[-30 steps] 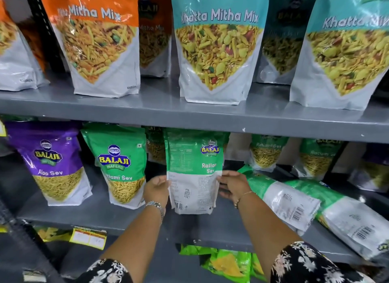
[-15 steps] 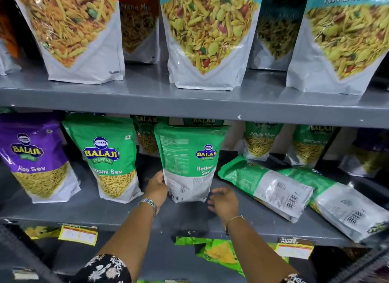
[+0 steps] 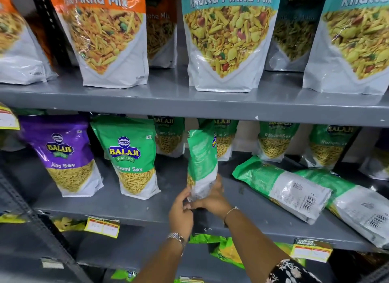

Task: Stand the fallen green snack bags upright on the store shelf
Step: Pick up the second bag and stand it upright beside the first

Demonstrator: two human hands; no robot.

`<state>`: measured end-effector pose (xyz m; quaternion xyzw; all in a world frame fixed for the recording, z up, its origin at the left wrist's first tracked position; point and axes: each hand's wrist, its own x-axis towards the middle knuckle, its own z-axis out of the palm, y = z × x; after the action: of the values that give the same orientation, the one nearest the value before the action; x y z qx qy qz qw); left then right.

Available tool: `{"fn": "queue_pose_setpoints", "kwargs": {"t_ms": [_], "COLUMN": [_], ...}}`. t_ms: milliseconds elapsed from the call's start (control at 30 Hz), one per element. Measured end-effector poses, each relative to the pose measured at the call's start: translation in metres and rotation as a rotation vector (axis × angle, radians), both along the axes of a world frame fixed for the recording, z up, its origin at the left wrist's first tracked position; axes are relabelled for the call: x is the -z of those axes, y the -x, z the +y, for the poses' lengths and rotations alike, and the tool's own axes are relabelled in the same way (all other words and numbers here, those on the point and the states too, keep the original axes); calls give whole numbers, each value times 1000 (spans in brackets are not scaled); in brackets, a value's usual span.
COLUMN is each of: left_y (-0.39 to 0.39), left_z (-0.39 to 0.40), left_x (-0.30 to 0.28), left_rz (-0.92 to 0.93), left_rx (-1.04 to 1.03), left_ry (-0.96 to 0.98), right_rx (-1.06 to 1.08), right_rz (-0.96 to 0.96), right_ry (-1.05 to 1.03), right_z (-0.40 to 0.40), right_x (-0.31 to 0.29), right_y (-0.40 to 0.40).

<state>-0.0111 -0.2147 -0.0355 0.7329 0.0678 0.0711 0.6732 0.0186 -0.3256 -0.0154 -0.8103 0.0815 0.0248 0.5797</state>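
A green Ratlami Sev bag (image 3: pixel 202 160) stands upright on the middle grey shelf (image 3: pixel 134 207), turned edge-on to me. My left hand (image 3: pixel 181 213) and my right hand (image 3: pixel 212 198) both grip its white bottom end. Two more green bags lie flat on the shelf to the right, back side up: one fallen bag (image 3: pixel 282 188) beside my right hand and a second fallen bag (image 3: pixel 355 204) by the right edge. Another green bag (image 3: pixel 130 156) stands upright to the left.
A purple Aloo Sev bag (image 3: pixel 65 156) stands at far left. Several green bags stand in the back row. Large orange and teal Mitha Mix bags fill the upper shelf (image 3: pixel 189 101). Yellow price tags (image 3: pixel 103 228) hang on the shelf front.
The held green bag has rotated from back-facing to edge-on. My right hand, off the bag half a second ago, now grips its base beside my left hand. The view moved closer.
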Motion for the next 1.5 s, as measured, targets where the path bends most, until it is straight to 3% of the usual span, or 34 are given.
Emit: {"fn": "queue_pose_setpoints", "kwargs": {"t_ms": [67, 133, 300, 400, 500, 700, 800, 933, 1233, 1400, 1500], "left_y": [7, 10, -11, -35, -54, -90, -89, -83, -48, -47, -42], "left_z": [-4, -5, 12, 25, 32, 14, 4, 7, 10, 10, 17], "left_x": [1, -1, -11, -18, -26, -36, -40, -35, -40, -34, -33], "left_rz": [-4, -11, 69, 112, 142, 239, 268, 253, 282, 306, 244], "left_rx": [32, 79, -113, -136, -40, 191, 272, 199, 121, 102, 84], "left_ry": [-36, -50, 173, 269, 258, 265, 327, 348, 406, 322, 352], "right_rx": [112, 124, 152, 40, -108, -281, -196, -86, 52, 69, 85], "right_rz": [17, -40, -89, -24, 72, 161, 159, 97, 145, 156, 62], "right_ry": [262, 319, 102, 76, -35, 30, 39, -19, -219, -136, 109], "right_z": [0, -8, -34, -54, -76, -93, -91, -80, -70, -60, -72], "right_x": [1, 5, 12, 11, 7, -5, -4, 4, 9, 0, -7], "right_y": [1, 0, -8, -16, -26, -37, -28, -6, 4, 7, 18]}}
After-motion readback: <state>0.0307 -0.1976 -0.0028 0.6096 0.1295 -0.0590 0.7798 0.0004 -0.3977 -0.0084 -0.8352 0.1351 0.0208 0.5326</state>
